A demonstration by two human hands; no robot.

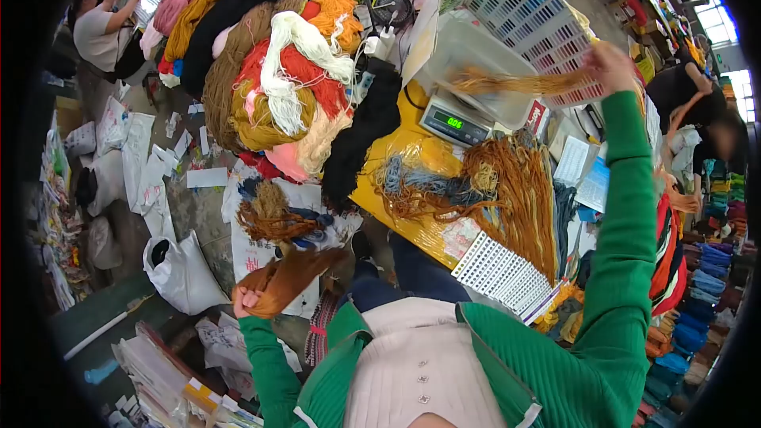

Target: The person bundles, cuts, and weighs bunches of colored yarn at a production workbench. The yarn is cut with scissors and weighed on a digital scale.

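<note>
My left hand is closed round a hank of rust-brown yarn at the lower left. Raised at the upper right, my right hand grips a golden-brown yarn strand that stretches left over a clear plastic tub. Under the tub is a digital scale with lit green digits. Brown yarn hanks lie on the yellow surface below the scale, with blue-grey yarn beside them.
Many coloured yarn hanks are piled at the upper left. A white plastic basket stands behind the tub. Printed sheets lie at the table edge. A white bag rests on the floor. People are at both sides.
</note>
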